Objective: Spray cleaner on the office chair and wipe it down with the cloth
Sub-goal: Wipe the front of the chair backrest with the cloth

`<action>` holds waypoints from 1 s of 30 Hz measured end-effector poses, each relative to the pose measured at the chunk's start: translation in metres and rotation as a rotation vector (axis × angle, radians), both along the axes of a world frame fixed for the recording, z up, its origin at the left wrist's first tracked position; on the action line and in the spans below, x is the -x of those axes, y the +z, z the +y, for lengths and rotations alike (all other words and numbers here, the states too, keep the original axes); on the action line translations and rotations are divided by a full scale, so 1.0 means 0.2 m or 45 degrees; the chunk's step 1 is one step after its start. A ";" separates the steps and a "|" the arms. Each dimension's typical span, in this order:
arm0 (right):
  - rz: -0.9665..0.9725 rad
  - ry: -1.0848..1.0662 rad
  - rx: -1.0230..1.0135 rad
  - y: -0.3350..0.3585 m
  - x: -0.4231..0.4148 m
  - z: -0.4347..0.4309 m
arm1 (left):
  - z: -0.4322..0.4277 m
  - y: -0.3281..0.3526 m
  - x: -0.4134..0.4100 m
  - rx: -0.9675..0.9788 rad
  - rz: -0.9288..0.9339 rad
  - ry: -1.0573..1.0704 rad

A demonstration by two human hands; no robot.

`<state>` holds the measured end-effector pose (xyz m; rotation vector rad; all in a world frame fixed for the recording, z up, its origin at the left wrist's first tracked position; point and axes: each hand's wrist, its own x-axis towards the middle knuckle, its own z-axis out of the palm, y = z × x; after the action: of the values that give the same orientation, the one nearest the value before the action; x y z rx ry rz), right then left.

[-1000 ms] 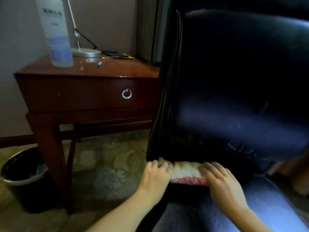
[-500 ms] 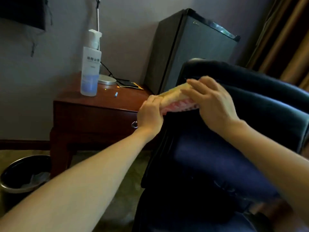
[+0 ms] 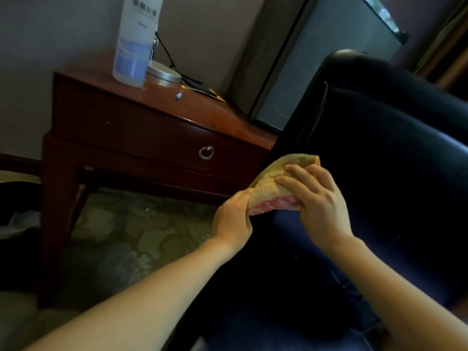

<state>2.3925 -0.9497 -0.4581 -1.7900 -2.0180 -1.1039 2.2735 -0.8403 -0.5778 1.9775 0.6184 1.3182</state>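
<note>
Head view: grips folded cloth (image 3: 273,183) from both ends. Left hand (image 3: 233,219) curled round the lower left corner, thumb on top. Right hand (image 3: 319,206) laid over the right side, fingers (image 3: 291,183) bent across the yellow face, pink edge showing beneath. Holds cloth at the left edge of the chair (image 3: 392,148) back, about halfway up; contact with the padding impossible to tell. Half a second ago held it up at the top of the back; now well lower, and bunched into a wedge rather than a long roll. Left of chair, wooden desk (image 3: 152,127) with ring pull (image 3: 206,152) on its drawer. On top, spray bottle (image 3: 135,44) upright near the wall, just beside a round metal lamp base (image 3: 164,73). Grey fridge (image 3: 316,59) behind chair, next to desk. Patterned carpet (image 3: 141,224) below, dark bin (image 3: 15,219) at far left edge.
</note>
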 end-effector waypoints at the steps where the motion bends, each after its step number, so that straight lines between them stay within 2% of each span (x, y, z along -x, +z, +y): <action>1: 0.005 -0.004 0.032 -0.01 0.00 -0.01 | 0.00 -0.03 -0.01 0.018 -0.001 0.008; 9: -0.072 0.003 0.005 -0.21 0.02 -0.07 | -0.06 -0.22 -0.03 0.137 0.013 0.009; 14: -0.144 -0.014 0.160 -0.44 0.03 -0.18 | -0.11 -0.40 -0.01 0.322 0.088 0.026; 17: -0.185 -0.087 0.288 -0.50 0.03 -0.21 | -0.10 -0.39 0.03 0.356 0.267 0.057; 19: -0.242 -0.065 0.348 -0.48 0.06 -0.21 | -0.12 -0.39 0.08 0.276 0.422 -0.002; 21: -0.287 0.010 0.358 -0.40 0.10 -0.21 | -0.17 -0.39 0.15 0.166 0.429 -0.069; 24: -0.308 0.107 0.246 -0.18 0.18 -0.19 | -0.16 -0.26 0.21 0.052 0.186 0.016; 27: -0.324 0.138 0.099 0.11 0.23 -0.08 | -0.03 0.07 0.21 -0.158 0.008 0.237; 30: -0.416 0.088 -0.111 0.45 0.26 0.02 | 0.12 0.44 0.19 -0.313 -0.076 0.287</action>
<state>2.3398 -0.9449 -0.3687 -1.5674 -2.1489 -1.5201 2.2352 -0.8157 -0.4899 2.1009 0.6948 1.6518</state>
